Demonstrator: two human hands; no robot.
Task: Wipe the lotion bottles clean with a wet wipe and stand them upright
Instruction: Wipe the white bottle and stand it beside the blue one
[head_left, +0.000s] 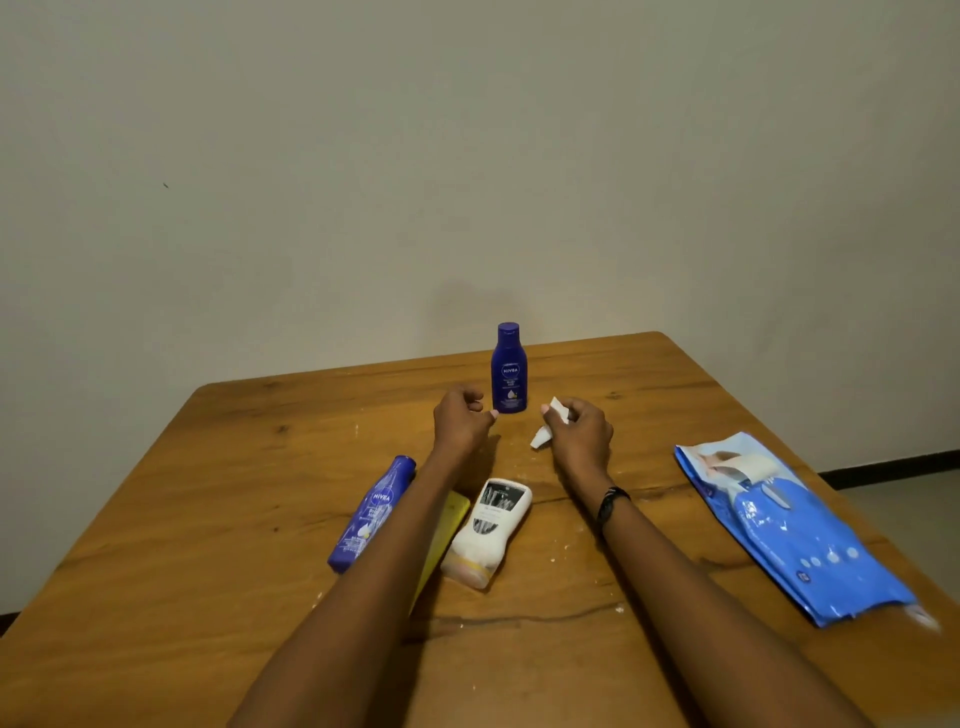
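A dark blue lotion bottle (509, 370) stands upright near the table's far edge. My left hand (464, 423) hovers just left of its base, fingers loosely curled and holding nothing. My right hand (577, 434) is just right of it, gripping a crumpled white wet wipe (546, 431). Nearer to me, three bottles lie on their sides: a taller blue lotion bottle (371, 514), a yellow bottle (444, 535) mostly hidden under my left forearm, and a white bottle (488, 530) between my arms.
A blue wet-wipe pack (800, 535) lies flat on the right side of the wooden table (208, 571), its flap lifted. Small white smears dot the tabletop. A plain wall stands right behind the table's far edge.
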